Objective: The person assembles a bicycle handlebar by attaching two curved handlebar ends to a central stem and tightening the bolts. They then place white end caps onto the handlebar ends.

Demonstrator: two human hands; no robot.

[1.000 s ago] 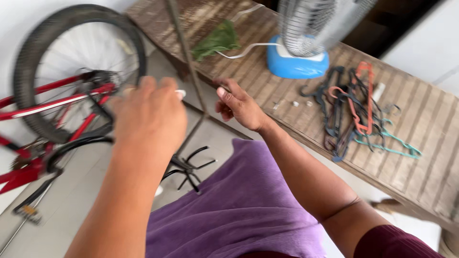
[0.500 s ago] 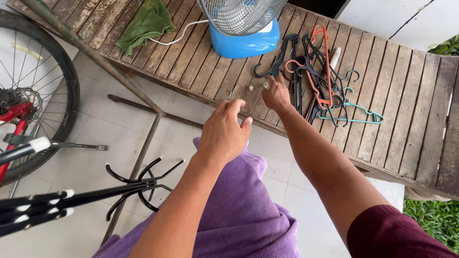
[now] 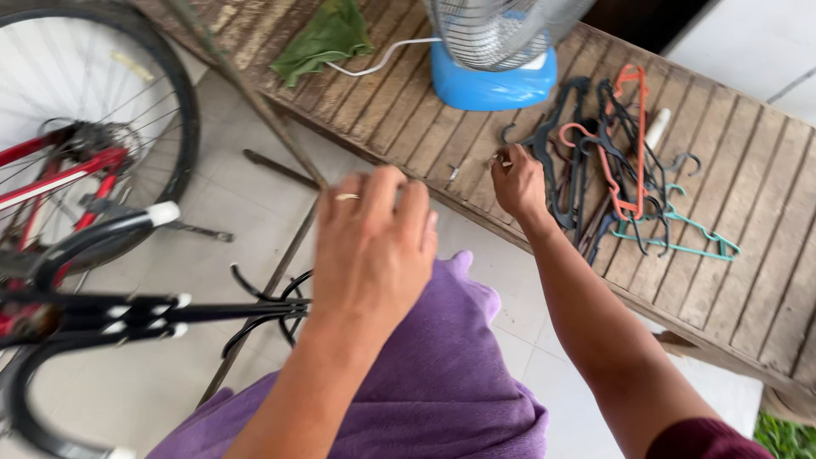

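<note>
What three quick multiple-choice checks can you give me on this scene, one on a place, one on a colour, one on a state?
1. Where does the right hand rest?
A. On the bicycle wheel
B. On the wooden bench, beside the pile of hangers
C. On the floor tiles

2. What colour is the fan base?
A. Blue
B. Yellow
C. White

3. How is the left hand?
A. Closed around a hanger
B. Flat on the bench
C. Raised above the purple cloth, fingers loosely curled, holding nothing visible

Answers:
1. B: it sits near the front edge of the wooden bench, just left of the pile of hangers.
2. A: the base under the fan grille is plainly blue.
3. C: it hangs in the air over the purple cloth, with no object seen in it.
</note>
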